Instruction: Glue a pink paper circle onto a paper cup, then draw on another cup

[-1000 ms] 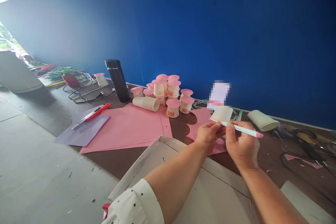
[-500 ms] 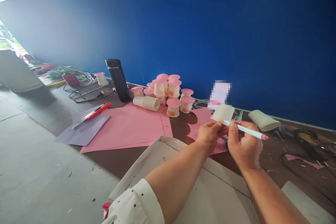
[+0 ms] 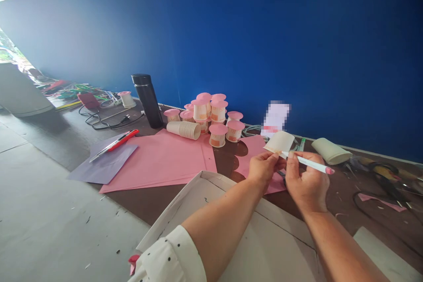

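Observation:
My left hand (image 3: 263, 168) pinches a small cream piece of paper (image 3: 279, 141) by its lower edge and holds it up above the table. My right hand (image 3: 306, 183) is closed around a white pen with a pink end (image 3: 310, 165), and the pen's tip rests at the paper's lower edge. Both hands hover over a pink sheet with cut-out circles (image 3: 254, 152), just beyond a white cardboard box (image 3: 264, 238).
A cluster of paper cups topped with pink discs (image 3: 211, 116) stands behind a lying stack of cups (image 3: 184, 129). A black flask (image 3: 147, 100), pink and purple sheets (image 3: 158, 158), a red utility knife (image 3: 115, 143), a cream roll (image 3: 330, 151), scissors and cables lie along the blue wall.
Almost nothing has moved; the pen and the paper have shifted very slightly in my hands.

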### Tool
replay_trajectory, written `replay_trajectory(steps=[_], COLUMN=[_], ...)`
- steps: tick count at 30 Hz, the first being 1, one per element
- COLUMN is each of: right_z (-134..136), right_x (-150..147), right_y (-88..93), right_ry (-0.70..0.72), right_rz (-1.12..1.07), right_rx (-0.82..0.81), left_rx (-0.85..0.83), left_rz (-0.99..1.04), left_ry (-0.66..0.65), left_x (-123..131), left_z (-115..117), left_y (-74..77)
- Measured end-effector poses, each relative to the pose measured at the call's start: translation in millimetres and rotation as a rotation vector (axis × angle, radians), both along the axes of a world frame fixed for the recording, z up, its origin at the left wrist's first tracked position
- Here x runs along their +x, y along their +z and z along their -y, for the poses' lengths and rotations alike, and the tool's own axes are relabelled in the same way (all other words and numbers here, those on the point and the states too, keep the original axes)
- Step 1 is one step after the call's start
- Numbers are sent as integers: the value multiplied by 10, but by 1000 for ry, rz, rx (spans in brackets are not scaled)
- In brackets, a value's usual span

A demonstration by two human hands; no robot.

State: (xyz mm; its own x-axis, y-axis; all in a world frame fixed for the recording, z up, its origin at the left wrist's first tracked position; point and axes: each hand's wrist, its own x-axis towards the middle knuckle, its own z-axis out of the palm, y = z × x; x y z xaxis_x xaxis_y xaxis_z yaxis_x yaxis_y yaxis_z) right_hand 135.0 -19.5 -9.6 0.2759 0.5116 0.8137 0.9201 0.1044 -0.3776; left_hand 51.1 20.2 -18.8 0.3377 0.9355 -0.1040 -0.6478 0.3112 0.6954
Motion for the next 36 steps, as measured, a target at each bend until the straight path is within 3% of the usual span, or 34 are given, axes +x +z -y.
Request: replay_trajectory(steps=[9,20,31,34,36], right_z=[-7,15,25,21,17], right_x=[-9,-31,-44,-38,-29], right_y=[2,19,41,30,23], right_ry=[-2,66,27,48,54], right_rz=[-12,5,-14,-7,-10], right_rx=[-26,-8,-38,-36,-5], left_rx=[-3,44,277,265,202], left_rz=[-69,-298,-534,-549,-454], left_ry=[39,49,135,133,100], left_x=[-8,-72,-28,-25,-27], left_z=[14,109,33,39,43], left_y=[38,222,-18,-2,22])
